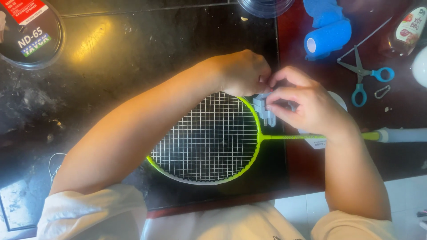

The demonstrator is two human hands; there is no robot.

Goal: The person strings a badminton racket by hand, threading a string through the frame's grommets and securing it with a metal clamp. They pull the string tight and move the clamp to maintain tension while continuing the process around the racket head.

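Right at the grip, the right hand (307,104) had its thumb and forefinger pinched nearly closed on the top of a small grey clamp (264,109). The left hand (243,73) was curled into a loose fist, its fingertips meeting the right's at that same spot. Whether the left fingers also held a thin string end could not be told, as the knuckles hid it.

The clamp sat against the rim of a racket (209,138) with a yellow-green frame, just under both hands, near where the head joins the shaft. The racket lay flat on the dark desk (111,80). Its strung head reached back from the grip toward the person's body and under the left forearm, and its white handle (402,134) ran out past the right wrist.

By my reading, the step in hand was fine work on the clamp at the frame's edge, with the strings looking fully woven. Any further move there would call for a steady pinch and a racket that does not slide.

Beyond the right hand lay scissors (362,73) with blue handles, a small metal clip (381,92), a roll of blue tape (327,38) and a sauce bottle (411,26). Well apart, beyond the left elbow, sat a round string package (29,33). A loose loop of string (53,164) lay near the left upper arm.
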